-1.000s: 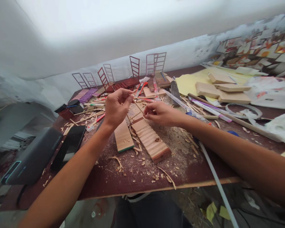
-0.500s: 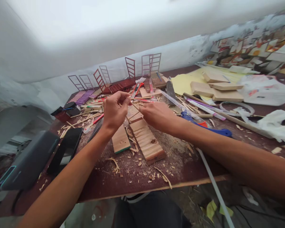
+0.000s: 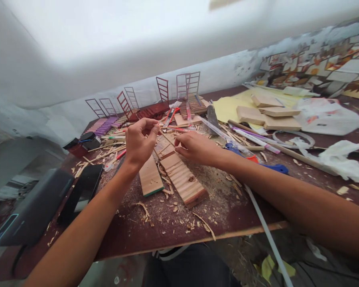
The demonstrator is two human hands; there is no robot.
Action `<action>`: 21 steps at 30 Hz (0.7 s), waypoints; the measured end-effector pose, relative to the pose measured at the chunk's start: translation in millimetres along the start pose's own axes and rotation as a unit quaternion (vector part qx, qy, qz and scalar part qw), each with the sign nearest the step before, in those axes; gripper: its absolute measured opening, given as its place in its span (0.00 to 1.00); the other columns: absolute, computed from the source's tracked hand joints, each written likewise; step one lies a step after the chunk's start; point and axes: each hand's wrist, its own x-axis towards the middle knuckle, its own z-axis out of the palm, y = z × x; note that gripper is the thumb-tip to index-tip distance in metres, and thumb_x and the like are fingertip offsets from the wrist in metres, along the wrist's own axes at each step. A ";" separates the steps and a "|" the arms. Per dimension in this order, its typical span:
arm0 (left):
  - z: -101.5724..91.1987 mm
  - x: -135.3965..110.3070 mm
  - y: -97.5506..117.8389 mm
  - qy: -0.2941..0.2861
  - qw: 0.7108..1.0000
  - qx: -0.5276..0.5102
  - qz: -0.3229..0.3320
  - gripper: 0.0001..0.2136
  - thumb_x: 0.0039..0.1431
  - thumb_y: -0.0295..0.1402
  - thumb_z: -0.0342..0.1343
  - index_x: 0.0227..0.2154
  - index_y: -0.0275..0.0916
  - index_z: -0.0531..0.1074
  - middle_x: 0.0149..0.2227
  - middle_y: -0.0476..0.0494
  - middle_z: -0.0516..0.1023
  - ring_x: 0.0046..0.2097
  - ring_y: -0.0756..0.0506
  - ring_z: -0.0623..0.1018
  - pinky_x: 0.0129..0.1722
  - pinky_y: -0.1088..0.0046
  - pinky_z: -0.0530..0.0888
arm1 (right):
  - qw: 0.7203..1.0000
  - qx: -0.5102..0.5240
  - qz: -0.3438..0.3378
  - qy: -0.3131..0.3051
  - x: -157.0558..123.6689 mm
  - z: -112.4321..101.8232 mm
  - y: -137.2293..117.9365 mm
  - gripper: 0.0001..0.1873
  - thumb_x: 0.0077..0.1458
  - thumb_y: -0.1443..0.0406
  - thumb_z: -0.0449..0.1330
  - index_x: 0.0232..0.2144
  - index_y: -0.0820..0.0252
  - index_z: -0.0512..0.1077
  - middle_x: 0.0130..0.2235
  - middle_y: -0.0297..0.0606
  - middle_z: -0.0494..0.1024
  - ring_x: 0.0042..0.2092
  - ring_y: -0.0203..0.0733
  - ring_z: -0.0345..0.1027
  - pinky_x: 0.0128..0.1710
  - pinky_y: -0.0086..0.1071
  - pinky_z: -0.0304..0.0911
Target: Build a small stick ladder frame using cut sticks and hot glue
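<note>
A thin wooden stick [image 3: 167, 139] slants between my hands, above the work surface. My left hand [image 3: 141, 139] is closed, its thumb and forefinger pinching the stick's upper end. My right hand [image 3: 196, 146] has its fingers curled together at the lower end of the same stick. Under the hands lie two flat wooden blocks: a pale one with a green edge [image 3: 151, 177] and a ridged one with a knot [image 3: 184, 179]. Shavings [image 3: 167, 184] are scattered between and around them. A red utility knife [image 3: 170, 115] rests just beyond my hands.
Small ladder-like wooden frames [image 3: 162, 88] stand along the back. To the right are stacked wood blocks [image 3: 272, 111], a plastic bag [image 3: 326, 115] and a blue-handled tool [image 3: 275, 168]. A black phone [image 3: 80, 195] and a dark device [image 3: 36, 207] lie left. A pale rod [image 3: 269, 235] crosses the table's front edge.
My right hand has shifted slightly down and left along the stick, so more of it shows between my hands. My left hand has moved a little left. The view has shifted slightly.
</note>
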 end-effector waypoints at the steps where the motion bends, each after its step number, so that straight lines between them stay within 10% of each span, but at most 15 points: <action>1: 0.0 0.0 -0.3 0.001 1.000 -0.004 0.000 0.02 0.59 0.28 0.61 0.36 0.37 0.78 0.30 0.46 0.83 0.31 0.48 0.83 0.32 0.74 0.77 | 1.000 0.025 -0.005 0.005 0.4 1.0 0.4 0.08 0.62 0.68 0.58 0.37 0.64 0.77 0.37 0.46 0.81 0.38 0.41 0.70 0.39 0.33 0.58; 12: -0.4 0.9 -3.4 0.005 1.000 -0.013 -0.002 0.02 0.60 0.28 0.62 0.35 0.37 0.77 0.30 0.46 0.82 0.30 0.49 0.82 0.31 0.74 0.77 | 0.988 0.153 -0.014 0.020 -0.1 4.1 0.5 0.08 0.54 0.75 0.57 0.26 0.63 0.72 0.25 0.33 0.70 0.29 0.34 0.58 0.33 0.30 0.52; 21: 1.1 -0.5 1.9 0.000 1.000 -0.012 -0.008 0.02 0.59 0.27 0.62 0.35 0.37 0.78 0.29 0.46 0.82 0.30 0.49 0.82 0.32 0.74 0.77 | 0.999 -0.019 -0.028 0.041 -1.4 3.2 -6.0 0.11 0.60 0.69 0.55 0.27 0.64 0.73 0.29 0.43 0.77 0.30 0.39 0.62 0.33 0.34 0.49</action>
